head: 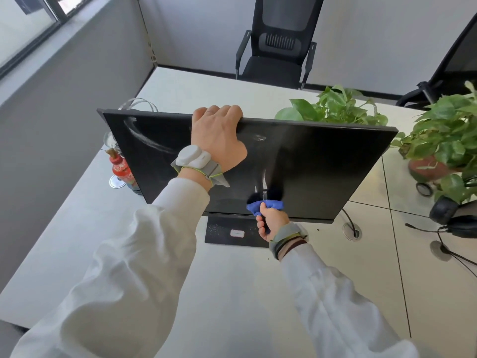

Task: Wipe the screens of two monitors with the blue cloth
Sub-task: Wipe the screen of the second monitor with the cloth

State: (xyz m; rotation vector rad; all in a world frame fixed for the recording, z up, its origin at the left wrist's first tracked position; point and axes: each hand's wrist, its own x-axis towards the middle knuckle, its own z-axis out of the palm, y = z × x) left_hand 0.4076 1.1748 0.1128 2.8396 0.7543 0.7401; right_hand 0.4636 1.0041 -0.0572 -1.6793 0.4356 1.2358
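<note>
Your right grip (272, 223) is bunched tight round the blue cloth (265, 204), pressed to the lower edge of the monitor (322, 171) just above it. Your left grip (218, 135) hooks over the top edge, up and to its left. Push too hard and the monitor may tip back on its stand (224, 237); the left palm could smear fresh marks.

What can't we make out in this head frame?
second monitor: nowhere in the head view.
left hand fingertips: curled behind the monitor's top edge, head view.
red bottle: partly behind the monitor's left side.
headset: cut off by the right frame edge.
blue cloth: mostly bunched inside the right hand.
</note>
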